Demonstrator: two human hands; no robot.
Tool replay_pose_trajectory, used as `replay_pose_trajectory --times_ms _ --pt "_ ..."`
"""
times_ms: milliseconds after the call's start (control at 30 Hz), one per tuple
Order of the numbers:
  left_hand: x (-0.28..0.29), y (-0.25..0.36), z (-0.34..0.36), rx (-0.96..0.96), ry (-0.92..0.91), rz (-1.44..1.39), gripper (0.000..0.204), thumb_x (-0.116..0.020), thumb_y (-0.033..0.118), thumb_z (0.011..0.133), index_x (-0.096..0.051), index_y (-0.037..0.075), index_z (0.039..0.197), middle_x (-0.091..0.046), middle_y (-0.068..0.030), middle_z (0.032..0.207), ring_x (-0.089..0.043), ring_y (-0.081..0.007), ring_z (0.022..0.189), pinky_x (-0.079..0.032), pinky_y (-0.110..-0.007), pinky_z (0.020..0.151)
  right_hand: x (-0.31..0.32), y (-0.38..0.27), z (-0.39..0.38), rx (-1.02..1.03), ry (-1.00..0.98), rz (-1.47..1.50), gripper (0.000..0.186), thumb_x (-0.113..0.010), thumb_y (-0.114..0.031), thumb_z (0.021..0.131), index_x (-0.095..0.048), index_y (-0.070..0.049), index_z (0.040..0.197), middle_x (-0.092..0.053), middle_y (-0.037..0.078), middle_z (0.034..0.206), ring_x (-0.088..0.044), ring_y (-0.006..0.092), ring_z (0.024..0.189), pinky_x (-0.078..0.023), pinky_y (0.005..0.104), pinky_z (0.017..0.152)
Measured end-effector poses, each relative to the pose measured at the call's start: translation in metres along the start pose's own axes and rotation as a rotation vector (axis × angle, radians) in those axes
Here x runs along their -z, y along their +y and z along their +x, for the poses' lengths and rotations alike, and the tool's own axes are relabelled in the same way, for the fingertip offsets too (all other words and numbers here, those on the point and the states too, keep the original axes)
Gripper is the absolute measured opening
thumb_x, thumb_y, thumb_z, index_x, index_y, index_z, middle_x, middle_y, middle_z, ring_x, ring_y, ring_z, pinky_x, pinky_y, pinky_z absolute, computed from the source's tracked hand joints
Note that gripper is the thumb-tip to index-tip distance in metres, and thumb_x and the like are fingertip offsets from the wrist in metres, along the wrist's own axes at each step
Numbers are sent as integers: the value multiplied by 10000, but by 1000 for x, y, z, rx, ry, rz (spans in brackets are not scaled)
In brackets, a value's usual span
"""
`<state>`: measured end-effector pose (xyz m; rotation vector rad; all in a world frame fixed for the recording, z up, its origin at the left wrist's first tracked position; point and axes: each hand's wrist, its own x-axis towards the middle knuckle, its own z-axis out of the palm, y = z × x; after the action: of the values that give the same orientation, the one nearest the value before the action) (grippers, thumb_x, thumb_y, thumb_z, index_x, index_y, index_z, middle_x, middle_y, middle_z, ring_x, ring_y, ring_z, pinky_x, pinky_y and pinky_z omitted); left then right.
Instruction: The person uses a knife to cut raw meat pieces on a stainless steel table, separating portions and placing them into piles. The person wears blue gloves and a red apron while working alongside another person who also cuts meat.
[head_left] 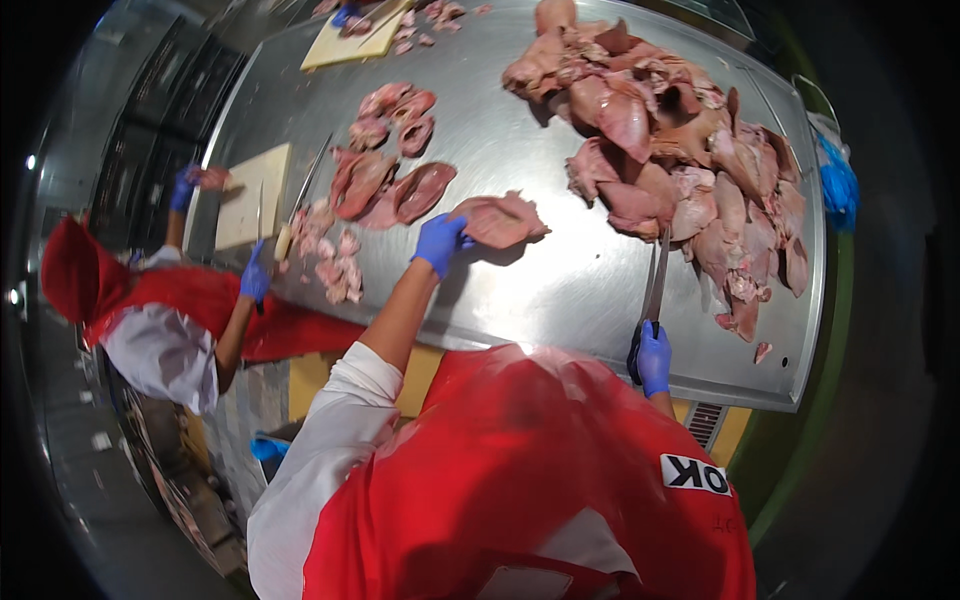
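You look to be in the middle of sorting or trimming one piece of meat (500,220). It is at your left hand (440,246), over the middle of the tabletop (560,310), toward the near edge. Your left fingers pinch its left end. I can't tell if its far end touches the metal. Your right hand (653,358) is closed around the handle of a knife (657,285), by the near edge. The blade points away from you, and its tip is right at the big pile (690,150), maybe touching it. I'd say the next move calls for a firm left hold, with the blade kept well away from those fingers.

Now count. You hold one piece and one knife. There is one big pile along the right side, up to the far edge; its pieces overlap too much to count. One loose scrap (763,352) lies near the near right corner. One group of red pieces (390,190) sits left of the middle, with small bits (337,265) nearer you. Two cutting boards show: one at the left edge (245,218), one at the far edge (335,45). One co-worker (165,325) stands at your left.
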<state>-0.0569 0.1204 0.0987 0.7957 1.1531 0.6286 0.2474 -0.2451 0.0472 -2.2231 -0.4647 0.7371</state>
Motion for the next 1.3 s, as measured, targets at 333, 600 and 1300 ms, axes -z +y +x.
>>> replay_pose_trajectory --times_ms 333,600,1300 --pt "146 -55 -88 -887 439 1376 792 -795 408 800 -498 29 1429 -530 -232 1430 -530 -394 1275 -385 -599 1076 -41 -55 -73 109 -226 -388 475 -569 -469 1013 -657 -14 1115 -706 304 981 -668 513 952 -512 550 802" --pt "99 -60 -57 -648 202 1529 803 -734 469 801 -460 25 1412 -538 -187 1327 -499 -372 1276 -281 -635 1148 -87 -88 -113 213 -252 -615 463 -585 -473 1002 -611 -19 1092 -691 319 944 -657 525 941 -506 578 788" --pt "71 -67 -32 -846 217 1353 346 -670 296 915 -582 104 1189 -583 -105 1091 -561 -296 1106 -477 -435 949 -128 -164 -124 290 -361 -786 436 -555 -468 1018 -600 -36 1067 -697 304 905 -668 505 891 -501 581 771"
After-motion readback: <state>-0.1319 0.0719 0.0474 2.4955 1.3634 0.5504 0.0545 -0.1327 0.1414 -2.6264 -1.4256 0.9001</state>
